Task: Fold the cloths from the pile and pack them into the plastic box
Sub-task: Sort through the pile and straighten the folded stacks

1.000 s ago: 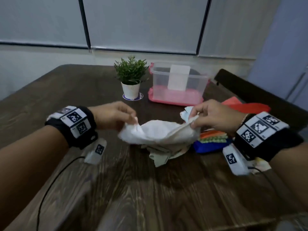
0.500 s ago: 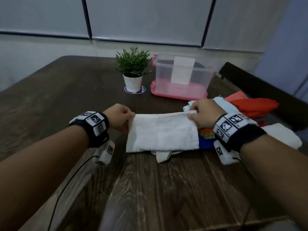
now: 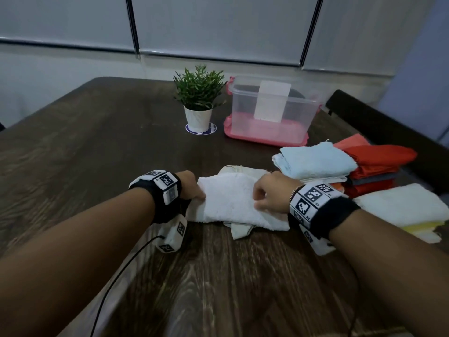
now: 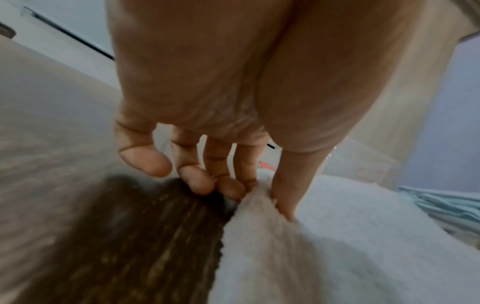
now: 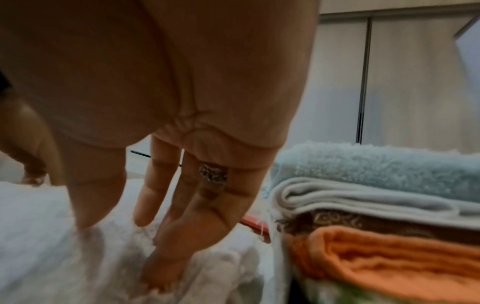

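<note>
- White cloth (image 3: 233,200) lying flat on wooden table (image 3: 97,147), beside pile (image 3: 340,166).
- Left hand (image 3: 192,186) pinching its left edge.
- Right hand (image 3: 272,193) pressing down, fingers nearly straight.

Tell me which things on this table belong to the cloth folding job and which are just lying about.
Part of the job:
white cloth, pinched by the left hand and under the right hand
pile of cloths
plastic box

Just lying about:
potted plant
round coaster under it
dark chair beside the table
</note>
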